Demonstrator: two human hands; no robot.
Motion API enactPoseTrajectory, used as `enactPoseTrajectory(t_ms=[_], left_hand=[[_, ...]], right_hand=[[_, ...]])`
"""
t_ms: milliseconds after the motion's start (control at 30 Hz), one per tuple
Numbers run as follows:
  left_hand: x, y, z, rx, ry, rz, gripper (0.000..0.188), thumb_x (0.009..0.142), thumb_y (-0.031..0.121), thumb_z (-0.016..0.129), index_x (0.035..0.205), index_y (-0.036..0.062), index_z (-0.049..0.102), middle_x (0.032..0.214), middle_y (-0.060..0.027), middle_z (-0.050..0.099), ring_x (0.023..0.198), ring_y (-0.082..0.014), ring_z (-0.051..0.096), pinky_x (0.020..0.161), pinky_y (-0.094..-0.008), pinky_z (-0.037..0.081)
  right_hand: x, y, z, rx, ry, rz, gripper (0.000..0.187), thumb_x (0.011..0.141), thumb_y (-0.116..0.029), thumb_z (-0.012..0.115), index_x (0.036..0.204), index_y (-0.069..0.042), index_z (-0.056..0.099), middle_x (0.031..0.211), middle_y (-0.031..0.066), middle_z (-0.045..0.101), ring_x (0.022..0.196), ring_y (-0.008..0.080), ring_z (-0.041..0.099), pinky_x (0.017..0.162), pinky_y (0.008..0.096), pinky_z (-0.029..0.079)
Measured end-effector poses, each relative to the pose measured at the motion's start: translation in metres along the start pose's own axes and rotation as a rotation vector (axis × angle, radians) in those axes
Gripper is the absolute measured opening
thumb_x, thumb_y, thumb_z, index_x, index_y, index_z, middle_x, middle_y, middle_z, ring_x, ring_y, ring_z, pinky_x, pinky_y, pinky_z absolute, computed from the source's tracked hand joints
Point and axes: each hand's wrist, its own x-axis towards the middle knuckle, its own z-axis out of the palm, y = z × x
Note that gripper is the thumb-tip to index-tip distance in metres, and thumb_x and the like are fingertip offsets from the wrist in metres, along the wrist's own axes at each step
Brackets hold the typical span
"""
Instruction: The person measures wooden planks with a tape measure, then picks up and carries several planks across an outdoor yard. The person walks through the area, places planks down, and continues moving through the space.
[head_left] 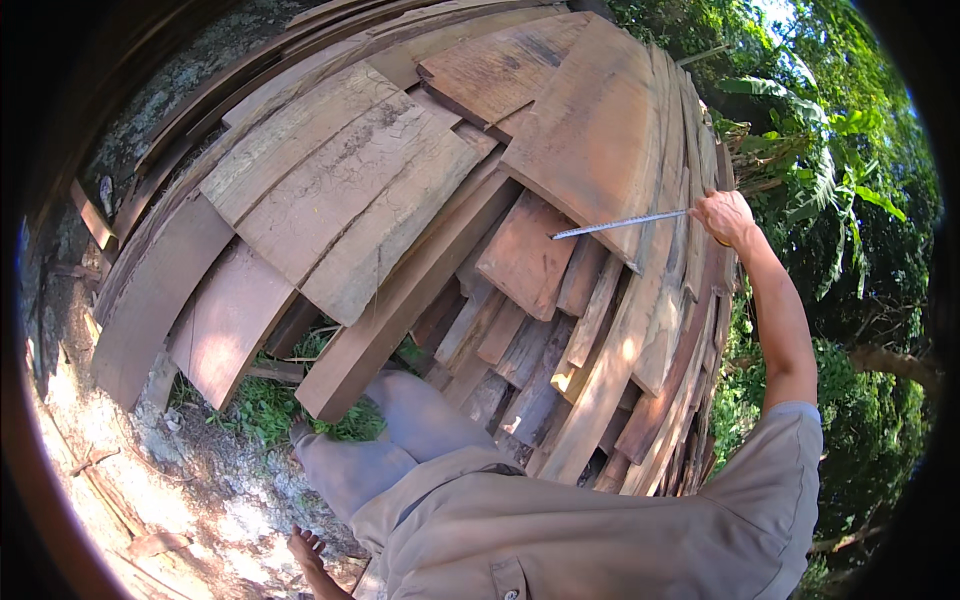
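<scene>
My right hand is closed on a tape measure at the right side of a large stack of boards. Its pale, thin blade runs out leftward from my fingers. The blade's free end lies over a reddish short board, and its middle crosses the lower edge of a wide brown plank. My fingers hide the tape's case, if it is there. Low in the view, my left hand hangs beside my body above the ground, its fingers apart and nothing seen in them.
Grey-brown boards lie at the left of the stack, and a long thick beam juts toward my legs. Several board ends stick out unevenly in front of me. Grass grows by my feet; leafy plants stand at the right.
</scene>
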Motion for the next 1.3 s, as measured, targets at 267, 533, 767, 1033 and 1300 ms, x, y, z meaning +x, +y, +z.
enactPoseTrajectory(t_ms=[267,533,767,1033,1300], left_hand=[[-0.081,-0.054,0.089,0.04,-0.141,0.006,0.046,0.089,0.043,0.051,0.117,0.0067,0.049,0.094,-0.0083,0.057,0.077,-0.0177,0.056,0.057,-0.0339,0.049],[-0.09,-0.083,0.111,0.014,-0.151,-0.08,0.05,0.089,0.045,0.048,0.12,0.0052,0.047,0.11,-0.0139,0.057,0.088,-0.0231,0.059,0.065,-0.0359,0.05],[-0.087,-0.088,0.125,-0.005,-0.205,-0.063,0.048,0.091,0.044,0.049,0.119,0.0052,0.05,0.104,-0.0151,0.062,0.088,-0.0236,0.061,0.065,-0.0349,0.051],[-0.091,-0.105,0.124,-0.05,-0.194,-0.104,0.049,0.09,0.046,0.049,0.118,0.005,0.049,0.108,-0.0156,0.061,0.093,-0.0247,0.06,0.069,-0.0382,0.05],[-0.089,-0.113,0.126,-0.079,-0.197,-0.102,0.048,0.091,0.044,0.048,0.12,0.0064,0.049,0.106,-0.0124,0.062,0.091,-0.022,0.061,0.068,-0.0362,0.049]], right_hand=[[0.137,0.014,0.016,-0.089,0.0,-0.106,0.033,0.091,-0.034,0.048,0.083,-0.006,0.062,0.087,0.0141,0.06,0.079,0.0323,0.061,0.067,0.0424,0.047],[0.192,0.041,-0.008,-0.238,0.085,-0.166,0.03,0.09,-0.034,0.05,0.081,-0.008,0.061,0.082,0.013,0.058,0.075,0.0312,0.06,0.064,0.0435,0.045],[0.203,0.034,-0.028,-0.329,0.081,-0.177,0.033,0.09,-0.036,0.049,0.079,-0.007,0.059,0.081,0.0136,0.057,0.075,0.032,0.06,0.063,0.0438,0.046],[0.21,0.014,-0.048,-0.34,0.024,-0.12,0.034,0.089,-0.038,0.05,0.079,-0.006,0.06,0.083,0.0125,0.059,0.076,0.0331,0.06,0.065,0.0442,0.047],[0.216,0.011,-0.052,-0.36,-0.014,-0.089,0.035,0.09,-0.038,0.049,0.081,-0.007,0.061,0.085,0.0134,0.059,0.078,0.0336,0.06,0.066,0.044,0.047]])
